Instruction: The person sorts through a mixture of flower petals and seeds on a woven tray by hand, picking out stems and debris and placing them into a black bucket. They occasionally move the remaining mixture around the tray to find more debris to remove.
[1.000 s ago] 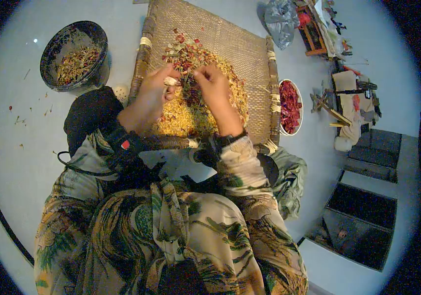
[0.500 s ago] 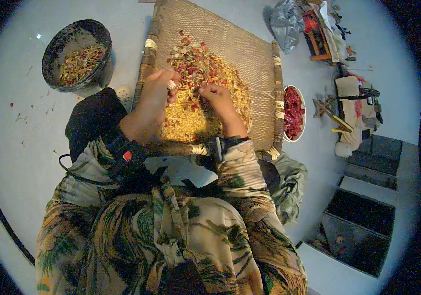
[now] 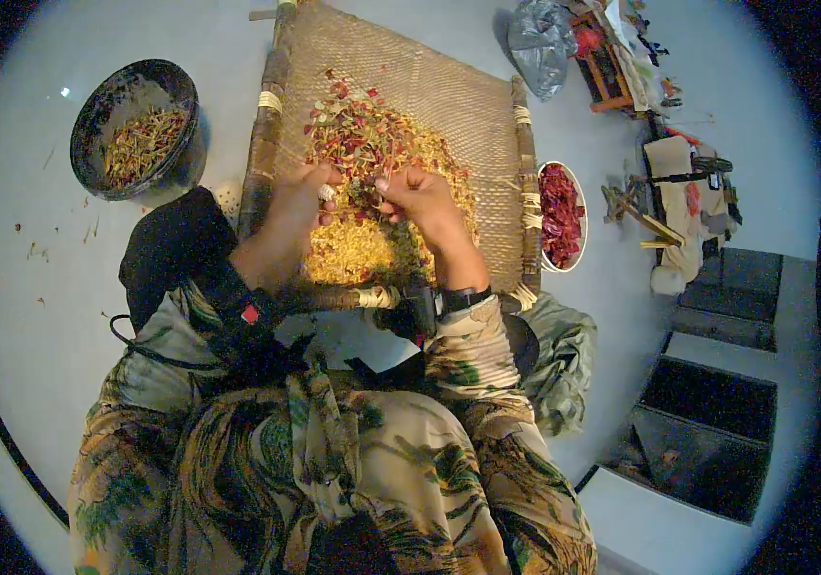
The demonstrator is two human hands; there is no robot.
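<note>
Right hand (image 3: 422, 201): grip pinched, piece too small to tell. Left hand (image 3: 297, 206): grip curled around small whitish lump (image 3: 326, 194). Below, upper centre: loose plant-bit heap (image 3: 348, 249), red-green above, golden yellow below, on tan woven cot (image 3: 439, 72). Black plastic bucket (image 3: 198, 153), upper left; white bowl (image 3: 583, 218), dark-red pieces inside, right.

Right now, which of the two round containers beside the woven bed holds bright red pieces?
The small white-rimmed bowl, right of the woven bed. The black bucket on the left holds brownish stalks instead.
</note>
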